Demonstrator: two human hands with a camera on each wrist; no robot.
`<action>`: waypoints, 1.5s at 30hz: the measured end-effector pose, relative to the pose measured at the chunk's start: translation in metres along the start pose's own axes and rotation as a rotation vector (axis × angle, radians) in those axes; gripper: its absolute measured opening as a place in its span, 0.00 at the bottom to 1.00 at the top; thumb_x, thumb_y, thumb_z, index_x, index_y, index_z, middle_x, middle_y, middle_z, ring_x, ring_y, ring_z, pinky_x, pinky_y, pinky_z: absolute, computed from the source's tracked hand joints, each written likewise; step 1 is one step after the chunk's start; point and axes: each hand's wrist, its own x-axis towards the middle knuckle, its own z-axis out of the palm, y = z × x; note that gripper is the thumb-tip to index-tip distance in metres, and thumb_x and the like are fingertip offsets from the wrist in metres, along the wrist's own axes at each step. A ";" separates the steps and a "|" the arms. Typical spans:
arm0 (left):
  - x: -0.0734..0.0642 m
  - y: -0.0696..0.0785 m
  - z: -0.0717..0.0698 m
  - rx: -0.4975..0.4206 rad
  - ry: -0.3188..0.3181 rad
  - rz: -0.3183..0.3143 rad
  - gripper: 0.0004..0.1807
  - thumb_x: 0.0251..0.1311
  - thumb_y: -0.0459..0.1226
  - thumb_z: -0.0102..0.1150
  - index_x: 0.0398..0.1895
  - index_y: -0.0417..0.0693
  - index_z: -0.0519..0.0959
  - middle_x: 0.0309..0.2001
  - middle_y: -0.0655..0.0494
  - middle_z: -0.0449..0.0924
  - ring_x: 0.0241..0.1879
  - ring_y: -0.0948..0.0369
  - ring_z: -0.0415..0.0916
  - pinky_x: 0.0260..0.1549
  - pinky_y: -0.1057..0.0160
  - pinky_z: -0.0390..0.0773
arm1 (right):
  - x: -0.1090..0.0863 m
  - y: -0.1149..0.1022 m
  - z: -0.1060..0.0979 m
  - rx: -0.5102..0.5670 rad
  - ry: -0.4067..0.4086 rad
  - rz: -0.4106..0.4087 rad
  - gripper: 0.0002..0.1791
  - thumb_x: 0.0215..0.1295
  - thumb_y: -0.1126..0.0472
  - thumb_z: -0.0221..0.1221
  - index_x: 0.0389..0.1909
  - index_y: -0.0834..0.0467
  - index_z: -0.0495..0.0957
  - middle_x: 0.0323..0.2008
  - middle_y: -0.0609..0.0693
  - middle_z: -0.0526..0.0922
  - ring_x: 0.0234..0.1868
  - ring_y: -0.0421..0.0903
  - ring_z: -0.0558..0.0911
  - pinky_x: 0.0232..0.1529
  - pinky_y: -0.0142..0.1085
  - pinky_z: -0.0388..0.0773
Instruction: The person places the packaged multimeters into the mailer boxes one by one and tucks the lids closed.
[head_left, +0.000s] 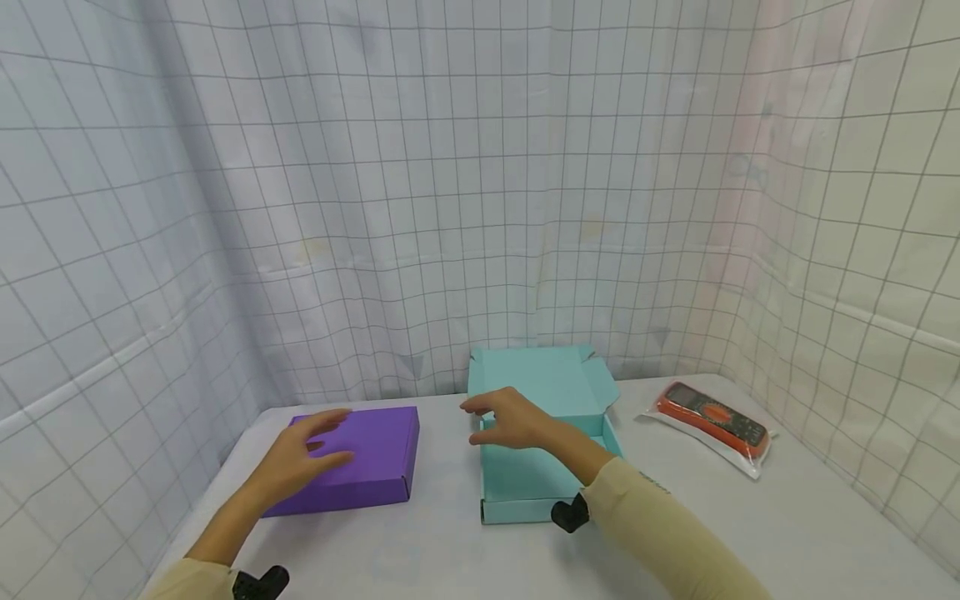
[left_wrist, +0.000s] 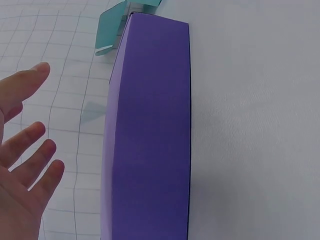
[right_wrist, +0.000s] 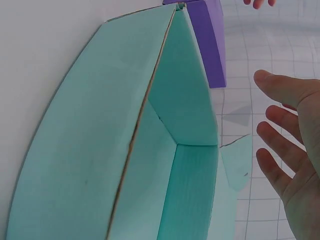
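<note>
A closed purple cardboard box (head_left: 375, 454) lies on the left of the white table, its front side filling the middle of the left wrist view. Above it hovers my left hand (head_left: 296, 458), fingers spread and holding nothing. To the right stands a teal cardboard box (head_left: 525, 479) with its lid raised at the back; the inside that shows in the right wrist view holds nothing. Over this box is my right hand (head_left: 513, 419), thumb and fingers apart, with nothing in them. An orange and black multimeter (head_left: 712, 421) in a clear plastic bag lies at the right.
White grid-patterned curtains (head_left: 480, 200) enclose the table (head_left: 442, 550) at the back and both sides. The teal lid (head_left: 536, 379) leans toward the back curtain with its side flaps spread. A black wrist mount (head_left: 572, 513) sits at the right sleeve.
</note>
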 end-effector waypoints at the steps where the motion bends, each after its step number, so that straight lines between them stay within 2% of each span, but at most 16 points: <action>1: 0.002 0.002 0.002 -0.008 0.000 0.004 0.36 0.63 0.39 0.73 0.71 0.37 0.72 0.65 0.34 0.75 0.63 0.37 0.73 0.57 0.39 0.77 | -0.002 0.003 -0.001 -0.001 0.001 0.001 0.27 0.67 0.57 0.71 0.65 0.60 0.79 0.61 0.52 0.83 0.59 0.47 0.81 0.59 0.43 0.79; 8: 0.012 0.014 0.015 -0.039 -0.021 0.006 0.35 0.67 0.40 0.69 0.75 0.41 0.68 0.66 0.36 0.74 0.64 0.38 0.73 0.57 0.40 0.77 | -0.017 0.017 -0.016 -0.011 0.025 -0.030 0.28 0.67 0.59 0.70 0.65 0.64 0.78 0.61 0.57 0.82 0.58 0.52 0.82 0.56 0.46 0.81; 17: 0.024 0.025 0.031 -0.087 -0.038 0.008 0.33 0.68 0.41 0.69 0.74 0.43 0.70 0.66 0.38 0.75 0.64 0.41 0.73 0.58 0.41 0.77 | -0.036 0.031 -0.034 -0.022 0.059 0.007 0.27 0.67 0.58 0.70 0.64 0.62 0.79 0.61 0.57 0.82 0.57 0.52 0.82 0.57 0.49 0.81; 23: 0.030 0.033 0.047 -0.124 -0.062 0.003 0.33 0.68 0.41 0.68 0.74 0.45 0.70 0.67 0.38 0.74 0.65 0.41 0.73 0.58 0.43 0.77 | -0.047 0.046 -0.041 -0.044 0.078 -0.016 0.27 0.68 0.58 0.70 0.64 0.66 0.78 0.60 0.61 0.82 0.56 0.56 0.83 0.56 0.53 0.81; 32: 0.038 0.049 0.075 -0.178 -0.093 -0.024 0.32 0.66 0.43 0.70 0.71 0.43 0.73 0.67 0.39 0.74 0.64 0.40 0.73 0.58 0.45 0.78 | -0.073 0.064 -0.058 -0.134 0.186 -0.002 0.26 0.66 0.60 0.71 0.62 0.66 0.80 0.56 0.60 0.84 0.52 0.54 0.85 0.50 0.50 0.84; 37: 0.037 0.055 0.091 -0.218 -0.079 -0.047 0.31 0.65 0.39 0.71 0.69 0.42 0.74 0.65 0.40 0.76 0.63 0.42 0.75 0.59 0.41 0.76 | -0.089 0.080 -0.063 -0.148 0.200 0.070 0.26 0.66 0.58 0.71 0.61 0.66 0.80 0.56 0.59 0.85 0.51 0.54 0.86 0.51 0.51 0.84; 45: 0.040 0.068 0.118 -0.262 -0.074 -0.101 0.28 0.64 0.39 0.72 0.67 0.46 0.77 0.64 0.43 0.77 0.62 0.44 0.77 0.57 0.44 0.78 | -0.120 0.105 -0.071 -0.123 0.271 0.207 0.27 0.66 0.59 0.70 0.61 0.68 0.80 0.56 0.61 0.84 0.53 0.58 0.84 0.51 0.54 0.83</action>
